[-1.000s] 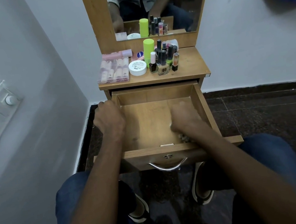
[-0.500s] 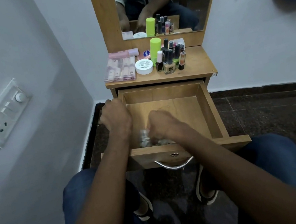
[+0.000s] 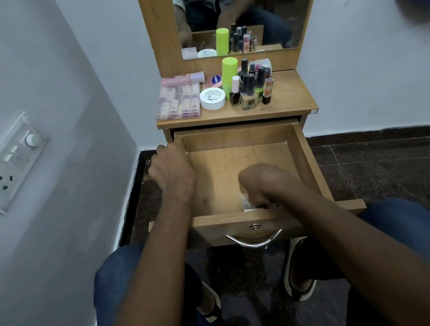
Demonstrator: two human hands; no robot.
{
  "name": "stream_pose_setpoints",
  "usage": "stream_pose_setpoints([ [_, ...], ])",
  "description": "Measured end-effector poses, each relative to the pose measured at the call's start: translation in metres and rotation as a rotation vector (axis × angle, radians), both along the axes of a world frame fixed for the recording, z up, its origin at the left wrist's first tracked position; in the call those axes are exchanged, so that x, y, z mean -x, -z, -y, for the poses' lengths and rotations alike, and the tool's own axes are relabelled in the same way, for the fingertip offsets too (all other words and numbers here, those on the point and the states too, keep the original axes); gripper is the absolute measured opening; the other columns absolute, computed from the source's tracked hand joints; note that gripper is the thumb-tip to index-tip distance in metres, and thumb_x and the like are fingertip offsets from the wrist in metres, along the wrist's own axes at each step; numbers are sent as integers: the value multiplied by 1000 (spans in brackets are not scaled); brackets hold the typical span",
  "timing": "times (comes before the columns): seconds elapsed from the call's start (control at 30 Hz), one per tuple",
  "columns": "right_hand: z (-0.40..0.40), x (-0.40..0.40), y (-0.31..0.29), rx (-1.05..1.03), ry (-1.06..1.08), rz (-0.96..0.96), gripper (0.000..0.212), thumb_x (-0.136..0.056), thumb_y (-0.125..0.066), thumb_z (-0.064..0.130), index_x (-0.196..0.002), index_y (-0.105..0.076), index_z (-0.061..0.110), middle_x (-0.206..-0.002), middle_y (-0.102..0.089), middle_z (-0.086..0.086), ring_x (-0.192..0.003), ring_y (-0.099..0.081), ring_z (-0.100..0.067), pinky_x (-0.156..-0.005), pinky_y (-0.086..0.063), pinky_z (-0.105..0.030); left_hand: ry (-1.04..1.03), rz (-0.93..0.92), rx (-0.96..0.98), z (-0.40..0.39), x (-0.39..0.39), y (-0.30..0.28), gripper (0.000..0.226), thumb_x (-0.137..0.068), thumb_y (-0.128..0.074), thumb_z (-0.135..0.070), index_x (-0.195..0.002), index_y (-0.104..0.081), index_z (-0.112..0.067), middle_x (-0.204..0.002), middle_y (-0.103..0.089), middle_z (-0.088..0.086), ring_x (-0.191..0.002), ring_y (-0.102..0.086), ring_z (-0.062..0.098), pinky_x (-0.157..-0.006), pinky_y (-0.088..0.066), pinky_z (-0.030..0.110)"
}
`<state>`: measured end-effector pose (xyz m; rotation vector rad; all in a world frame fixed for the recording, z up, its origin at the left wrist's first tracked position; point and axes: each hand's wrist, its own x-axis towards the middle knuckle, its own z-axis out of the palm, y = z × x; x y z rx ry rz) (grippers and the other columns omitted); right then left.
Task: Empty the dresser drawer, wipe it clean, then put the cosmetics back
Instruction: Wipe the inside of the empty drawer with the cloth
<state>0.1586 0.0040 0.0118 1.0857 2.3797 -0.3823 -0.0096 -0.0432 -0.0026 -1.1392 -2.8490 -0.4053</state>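
Landmark: drawer (image 3: 236,143), pulled out of the dresser below the worktop (image 3: 287,98); wooden floor of the drawer bare apart from what the right hand holds.

Left hand (image 3: 172,169): on the drawer's left side wall, near its back corner. Fingers curled over the wall's top edge, gripping it.

Right hand (image 3: 262,185): inside the drawer, at the front, just behind the front panel. Fingers bunched into a fist around a pale wad, a cloth (image 3: 247,202); only a small blurred bit shows under the knuckles, pressed to the drawer floor.

Cosmetics, all on the worktop behind the drawer:
- clear case of pink tubes (image 3: 178,102), toward the left
- white round jar (image 3: 212,98), just right of the case
- lime-green bottle (image 3: 229,72), upright, behind the jar
- cluster of nail polish bottles (image 3: 250,87), upright, right of the jar

Drawer front: curved metal handle (image 3: 255,239), below a small lock.
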Motion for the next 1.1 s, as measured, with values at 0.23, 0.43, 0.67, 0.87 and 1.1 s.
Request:
stream_pose_setpoints([
  [0.23,37,76,14,278,-54,-392,11,-95,-65,1,-102,-73,-2,-99,-73,-19,-94,-69,-37,-82,-59,-46,5,1,9,0,3,0,21,-105,-52,-6,-119,-69,-6,-122,-68,15,-108,-69,37,-80,-53,42],
  [0.43,-7,6,6,245,25,-137,19,-91,-74,4,-105,-77,17,-96,-74,-3,-82,-68,-18,-66,-57,-29,-14,34,-36,1,2,-3,19,-106,-58,-15,-118,-71,-7,-119,-69,13,-109,-68,33,-82,-55,44],
  [0.67,-42,-66,-9,215,77,37,38,-91,-68,-1,-120,-77,20,-107,-72,6,-98,-66,-16,-78,-57,-28,120,10,-232,-2,-10,-13,26,-96,-70,-8,-121,-65,-17,-128,-60,7,-117,-58,25,-84,-53,39],
  [0.87,-46,-76,-11,270,205,-560,27,-94,-72,5,-113,-77,23,-109,-74,-1,-101,-71,-19,-86,-62,-40,850,649,-257,-11,-41,-8,30,-96,-76,-29,-124,-74,-19,-123,-70,-1,-110,-65,11,-96,-53,31],
  [1.1,-63,-84,-28,297,391,-1055,20,-85,-83,4,-101,-79,14,-92,-81,-7,-85,-79,-18,-68,-61,-25,882,839,-182,-13,-45,-5,20,-94,-80,-25,-112,-80,-16,-98,-81,1,-89,-77,22,-82,-62,46],
])
